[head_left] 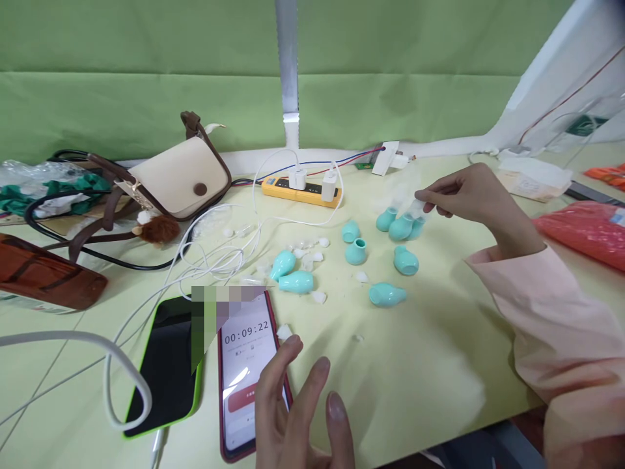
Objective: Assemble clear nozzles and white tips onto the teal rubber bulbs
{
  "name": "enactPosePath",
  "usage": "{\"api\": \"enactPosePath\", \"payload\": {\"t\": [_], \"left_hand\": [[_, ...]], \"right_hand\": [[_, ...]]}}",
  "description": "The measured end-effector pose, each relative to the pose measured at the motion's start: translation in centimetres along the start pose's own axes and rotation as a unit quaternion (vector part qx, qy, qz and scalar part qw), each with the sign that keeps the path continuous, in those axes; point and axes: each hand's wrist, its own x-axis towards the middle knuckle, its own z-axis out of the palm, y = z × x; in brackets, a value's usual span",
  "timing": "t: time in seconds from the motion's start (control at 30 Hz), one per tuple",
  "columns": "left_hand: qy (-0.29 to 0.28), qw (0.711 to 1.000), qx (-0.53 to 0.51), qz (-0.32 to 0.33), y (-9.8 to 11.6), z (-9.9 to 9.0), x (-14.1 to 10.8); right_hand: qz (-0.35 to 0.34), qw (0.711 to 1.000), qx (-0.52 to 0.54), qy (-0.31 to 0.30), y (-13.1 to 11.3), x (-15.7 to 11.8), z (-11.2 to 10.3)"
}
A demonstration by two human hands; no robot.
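Note:
My right hand (471, 195) has its thumb and fingers pinched on a small translucent white piece (416, 207), which is blurred. Right below it stand small glossy turquoise vases (400, 228) in a cluster, with hazy clear plastic around their tops. More such vases are spread nearby: an upright one with an open mouth (356, 253), a tilted one (406, 260), one lying on its side (387, 294) and a pair lying together (295, 282). My left hand (303, 410) is open, fingers spread, over the right edge of a phone (247, 339) showing a timer.
White foam scraps (312, 258) lie among the vases. A green-edged phone (161, 365) and tangled white cables (215, 254) are at left. Behind stand a cream handbag (180, 176) and a yellow power strip (297, 192) with chargers. A red plastic package (586, 228) lies at right.

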Motion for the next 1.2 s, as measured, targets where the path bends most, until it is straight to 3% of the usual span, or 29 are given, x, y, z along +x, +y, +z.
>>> {"api": "enactPosePath", "payload": {"t": [0.27,0.4,0.47,0.53,0.57,0.63,0.7,0.77,0.9,1.07,1.13,1.2], "left_hand": [[0.009,1.0,-0.013,-0.019,0.2,0.1,-0.1],[0.003,1.0,-0.024,-0.017,0.2,0.0,-0.2],[0.003,0.999,-0.03,-0.019,0.2,0.0,-0.1],[0.003,1.0,-0.025,-0.018,0.3,0.1,-0.1],[0.003,1.0,-0.018,-0.012,0.3,0.1,0.0],[0.004,1.0,0.0,0.006,0.3,0.1,0.1],[0.006,1.0,0.018,0.022,0.2,0.1,0.2],[0.009,0.999,0.025,0.028,0.1,0.2,0.2],[0.012,0.999,0.018,0.026,-0.2,0.3,0.0],[0.0,1.0,0.008,0.017,-0.1,0.3,-0.1],[-0.021,1.0,0.007,0.005,0.0,0.2,-0.2],[-0.07,0.997,0.01,-0.028,-0.1,0.1,-0.3]], "right_hand": [[-0.011,0.999,-0.011,-0.028,1.5,1.3,1.9],[-0.007,0.999,-0.038,0.002,1.2,1.1,1.6],[-0.039,0.996,-0.055,0.064,0.4,0.1,1.1],[-0.128,0.984,-0.077,0.095,-0.7,-1.2,0.7],[-0.181,0.978,-0.088,0.059,-1.2,-2.0,0.6],[-0.263,0.956,-0.101,-0.084,-2.1,-3.5,1.0],[-0.293,0.918,-0.131,-0.233,-2.8,-4.7,2.0],[-0.296,0.886,-0.181,-0.308,-3.3,-5.4,3.4],[-0.294,0.875,-0.22,-0.316,-3.6,-5.7,5.6],[-0.296,0.874,-0.21,-0.323,-3.9,-5.3,4.7],[-0.301,0.881,-0.151,-0.333,-4.3,-5.4,3.7],[-0.303,0.888,-0.027,-0.345,-4.9,-5.9,3.0]]}}
